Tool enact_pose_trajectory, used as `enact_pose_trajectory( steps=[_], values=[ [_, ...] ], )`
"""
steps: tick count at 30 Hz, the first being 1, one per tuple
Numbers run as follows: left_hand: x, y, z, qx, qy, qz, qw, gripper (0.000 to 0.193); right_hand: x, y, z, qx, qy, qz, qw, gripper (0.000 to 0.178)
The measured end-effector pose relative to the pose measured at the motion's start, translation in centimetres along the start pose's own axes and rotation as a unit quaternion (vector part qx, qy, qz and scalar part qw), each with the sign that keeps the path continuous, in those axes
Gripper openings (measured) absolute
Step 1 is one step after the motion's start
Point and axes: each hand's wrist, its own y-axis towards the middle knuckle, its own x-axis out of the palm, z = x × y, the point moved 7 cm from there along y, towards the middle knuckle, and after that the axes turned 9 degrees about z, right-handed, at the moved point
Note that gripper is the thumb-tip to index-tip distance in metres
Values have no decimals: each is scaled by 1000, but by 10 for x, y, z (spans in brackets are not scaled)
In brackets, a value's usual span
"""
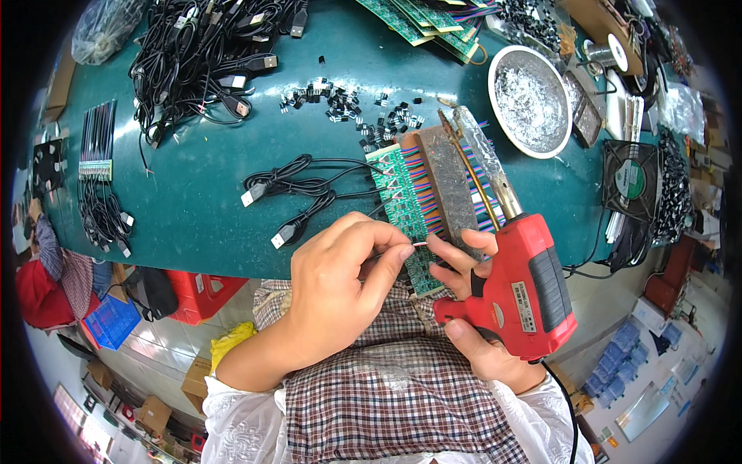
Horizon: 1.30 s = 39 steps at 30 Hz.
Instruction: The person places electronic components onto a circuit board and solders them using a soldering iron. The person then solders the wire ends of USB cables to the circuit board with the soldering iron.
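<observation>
Soldering gun [519,271] fills our right hand [488,354], loosely wrapped. Our left hand [336,271] pinches a wire [420,244], thumb and forefinger pressed together; it points right, crosswise over the long board [403,207], tip just beside our right fingertips.

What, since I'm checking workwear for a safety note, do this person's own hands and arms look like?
The left hand and right hand are bare, without gloves; no ring or watch shows. The left sleeve is loose and white with a raised, embroidered-looking pattern, leaving part of the forearm uncovered. The right sleeve is white too.
</observation>
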Motion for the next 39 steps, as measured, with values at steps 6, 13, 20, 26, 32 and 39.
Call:
enact_pose_trajectory(
  steps=[6, 13, 20, 26, 32, 39],
  values=[
    [1, 0, 1, -4, -2, -9, 1000, 8, -2, -2, -5, 10, 13, 81, 997, 77],
    [3, -1, 2, 22, 28, -68, 997, 11, 0, -3, 4, -53, -205, 24, 977, 88],
    [2, 1, 8, 60, 86, -35, 994, 13, -3, -4, 7, -96, -128, 84, 984, 73],
    [-1, 16, -8, 49, 126, 34, 990, 13, -19, -17, -1, -64, -113, 73, 989, 66],
    [-1, 24, -7, 80, 146, 20, 986, 12, -57, -56, 19, -73, -176, 147, 971, 53],
    [1, 26, -7, 79, 161, 17, 984, 12, -74, -74, 27, -10, -268, 210, 940, 27]
  ],
)
